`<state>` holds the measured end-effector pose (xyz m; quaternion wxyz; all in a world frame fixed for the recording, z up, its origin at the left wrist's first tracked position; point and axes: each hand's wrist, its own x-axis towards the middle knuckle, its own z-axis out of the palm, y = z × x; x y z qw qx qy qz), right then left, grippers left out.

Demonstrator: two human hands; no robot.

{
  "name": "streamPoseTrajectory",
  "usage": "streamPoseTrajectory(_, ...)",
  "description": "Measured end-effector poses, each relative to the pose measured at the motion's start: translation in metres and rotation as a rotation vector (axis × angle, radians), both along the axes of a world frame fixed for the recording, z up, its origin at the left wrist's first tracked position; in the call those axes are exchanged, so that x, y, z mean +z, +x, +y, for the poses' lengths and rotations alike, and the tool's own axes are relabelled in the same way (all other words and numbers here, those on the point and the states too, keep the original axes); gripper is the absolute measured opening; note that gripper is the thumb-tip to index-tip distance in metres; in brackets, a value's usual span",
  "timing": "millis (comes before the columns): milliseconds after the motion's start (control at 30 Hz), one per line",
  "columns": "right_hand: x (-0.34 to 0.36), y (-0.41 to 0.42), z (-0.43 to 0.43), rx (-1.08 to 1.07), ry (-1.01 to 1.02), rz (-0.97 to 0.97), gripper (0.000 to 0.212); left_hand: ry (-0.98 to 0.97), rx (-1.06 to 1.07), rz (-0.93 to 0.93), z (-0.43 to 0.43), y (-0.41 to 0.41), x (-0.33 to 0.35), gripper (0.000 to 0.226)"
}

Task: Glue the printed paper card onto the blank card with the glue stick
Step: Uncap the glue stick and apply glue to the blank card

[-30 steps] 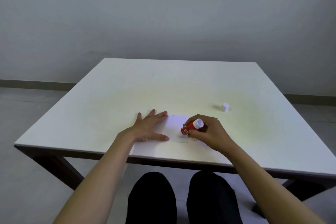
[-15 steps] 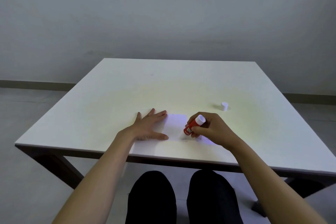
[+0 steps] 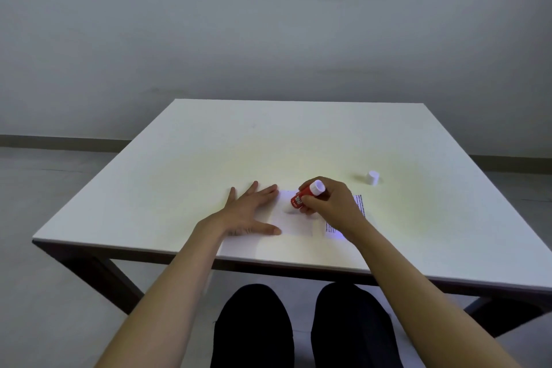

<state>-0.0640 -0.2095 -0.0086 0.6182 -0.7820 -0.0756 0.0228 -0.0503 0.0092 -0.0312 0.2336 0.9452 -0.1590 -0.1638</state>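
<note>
Red glue stick has slid farther up blank card.

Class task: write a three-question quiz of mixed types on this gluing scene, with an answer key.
1. True or false: the glue stick has its cap on.
2. Which hand holds the glue stick? A) left hand B) right hand
3. Fill in: the left hand lies ____ on the table, at the blank card's left edge.

Key:
1. False; the cap stands apart on the table, to the right.
2. B
3. Flat; the printed card lies partly hidden under the right hand.
</note>
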Motion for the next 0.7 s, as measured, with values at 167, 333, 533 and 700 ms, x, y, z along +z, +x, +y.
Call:
streamPoseTrajectory(167,-0.002,-0.015,0.010,0.165,-0.057,-0.046,0.011,-0.008,0.006,0.002,-0.001,-0.002,0.000,0.098)
streamPoseTrajectory(333,0.001,-0.005,-0.003,-0.025,-0.018,-0.011,0.009,0.027,-0.004,-0.002,-0.002,-0.003,0.004,0.096)
streamPoseTrajectory(533,0.004,-0.007,-0.012,-0.282,0.155,0.034,0.006,-0.037,0.036,0.022,-0.001,-0.005,0.001,0.099)
streamPoseTrajectory(700,0.007,-0.020,-0.009,-0.243,0.677,0.220,0.012,-0.188,0.202,0.114,0.001,-0.006,0.009,0.084)
